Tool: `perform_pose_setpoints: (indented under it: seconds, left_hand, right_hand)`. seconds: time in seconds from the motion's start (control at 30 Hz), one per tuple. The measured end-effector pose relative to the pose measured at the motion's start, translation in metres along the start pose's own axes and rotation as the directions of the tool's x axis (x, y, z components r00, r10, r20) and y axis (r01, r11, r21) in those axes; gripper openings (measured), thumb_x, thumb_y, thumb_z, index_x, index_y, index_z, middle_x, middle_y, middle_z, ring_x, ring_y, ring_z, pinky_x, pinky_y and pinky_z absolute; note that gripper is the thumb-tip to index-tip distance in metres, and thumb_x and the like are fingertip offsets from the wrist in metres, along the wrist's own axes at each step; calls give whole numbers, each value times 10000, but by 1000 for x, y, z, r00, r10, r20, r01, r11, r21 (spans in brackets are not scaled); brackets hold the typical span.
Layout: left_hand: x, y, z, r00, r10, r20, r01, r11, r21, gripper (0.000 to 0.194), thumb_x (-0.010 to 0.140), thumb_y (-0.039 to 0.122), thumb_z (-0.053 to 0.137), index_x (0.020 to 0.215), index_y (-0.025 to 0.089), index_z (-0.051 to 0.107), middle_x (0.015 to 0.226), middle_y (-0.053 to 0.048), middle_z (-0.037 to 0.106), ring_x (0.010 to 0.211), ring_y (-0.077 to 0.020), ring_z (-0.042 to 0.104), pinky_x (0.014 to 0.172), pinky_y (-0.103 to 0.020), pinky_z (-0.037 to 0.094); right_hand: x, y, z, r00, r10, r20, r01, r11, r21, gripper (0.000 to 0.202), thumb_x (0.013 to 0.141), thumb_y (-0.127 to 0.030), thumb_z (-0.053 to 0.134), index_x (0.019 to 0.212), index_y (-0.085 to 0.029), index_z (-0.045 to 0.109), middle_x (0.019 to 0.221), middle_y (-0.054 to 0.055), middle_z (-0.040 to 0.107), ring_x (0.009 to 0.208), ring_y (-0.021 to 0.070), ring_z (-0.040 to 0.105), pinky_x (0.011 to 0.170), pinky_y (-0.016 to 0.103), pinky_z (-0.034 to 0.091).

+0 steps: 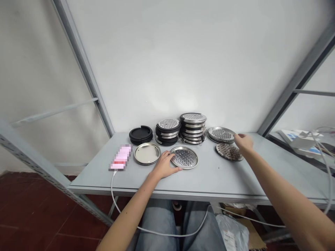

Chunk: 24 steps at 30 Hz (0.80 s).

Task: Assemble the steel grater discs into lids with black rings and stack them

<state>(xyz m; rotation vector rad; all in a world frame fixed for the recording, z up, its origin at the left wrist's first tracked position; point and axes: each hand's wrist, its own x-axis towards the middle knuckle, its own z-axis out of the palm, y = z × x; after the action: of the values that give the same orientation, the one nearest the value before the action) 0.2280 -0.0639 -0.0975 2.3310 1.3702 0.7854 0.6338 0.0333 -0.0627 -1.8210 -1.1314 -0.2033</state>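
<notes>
My left hand (166, 165) rests on the table with its fingers apart, touching the left rim of a round metal disc with a perforated centre (185, 158). At the right, my right hand (243, 141) has its fingers together at the right edge of a stack of perforated metal discs (222, 134); whether it grips a disc is too small to make out. Just below that stack lies a darker perforated disc (228, 152). A plain shiny round plate (147, 153) sits left of my left hand.
Black round trays (141, 134) are stacked at the back left. Two taller stacks of black and metal discs (168, 131) (193, 128) stand near the wall. A phone (121, 157) with a white cable lies on the left of the grey table (204, 181). Metal posts flank the table.
</notes>
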Motion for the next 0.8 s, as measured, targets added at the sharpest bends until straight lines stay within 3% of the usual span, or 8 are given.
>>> perform_pose_setpoints:
  seconds: [0.13,0.2,0.27,0.3,0.37,0.43,0.6,0.8]
  left_hand:
    - [1,-1,0,1000,-7,4,7,1000,5,815,666,541,752,1318,115,514,1447,-214,381,1377,-350,303,1134,-477,282]
    - [1,-1,1,1000,-3,2,3,1000,1,827,667,539,753,1333,121,498,1461,-212,362,1382,-350,295,1135,-479,278]
    - [0,-1,1,1000,1,-1,-1,1000,-10,818,673,537,751,1336,134,491,1457,-200,373,1377,-341,309,1134,-479,281]
    - [0,-2,2,1000,4,-4,-4,1000,-16,805,684,536,743,1338,141,488,1455,-194,379,1374,-334,316,1135,-477,282]
    - [0,-2,2,1000,7,-18,-7,1000,-28,767,717,535,716,1339,152,483,1455,-182,386,1375,-318,321,1138,-471,280]
    - [-1,-3,3,999,9,-36,-10,999,-43,735,742,539,692,1335,158,483,1455,-174,389,1378,-306,322,1141,-464,280]
    - [0,-5,4,998,19,-53,-22,998,-58,710,720,503,722,1306,166,503,1435,-168,418,1359,-315,353,1131,-475,296]
    - [-1,-1,0,995,93,-18,-94,995,-29,803,674,484,752,1347,163,455,1427,-162,436,1354,-334,353,1126,-486,298]
  right_hand:
    - [-36,-20,-19,988,63,-139,-26,966,255,394,813,-213,488,1160,-60,596,1022,191,667,773,180,609,696,291,450]
    - [-66,-38,-25,985,-103,-139,149,912,381,337,834,-204,447,1121,-130,607,1007,127,680,795,178,631,703,278,475]
    - [-97,-56,-26,944,-330,33,285,858,427,235,829,-199,458,954,-170,655,827,59,692,712,171,638,701,284,491]
    - [-111,-64,-23,871,-463,166,347,817,460,221,826,-195,468,936,-180,659,789,45,693,687,170,643,684,283,500]
    - [-133,-77,-15,656,-667,354,478,730,489,238,826,-192,488,984,-202,666,886,51,711,779,188,659,732,304,515]
    - [-146,-86,-5,568,-727,385,543,683,488,247,853,-219,486,1023,-201,665,1000,75,699,903,213,648,830,348,511]
    - [-153,-86,8,540,-747,388,566,663,490,264,895,-302,488,1047,-191,674,1121,109,651,1052,242,593,944,405,472]
    - [-154,-82,3,505,-729,463,521,684,510,238,883,-283,496,980,-204,699,1066,95,676,999,233,619,911,389,484]
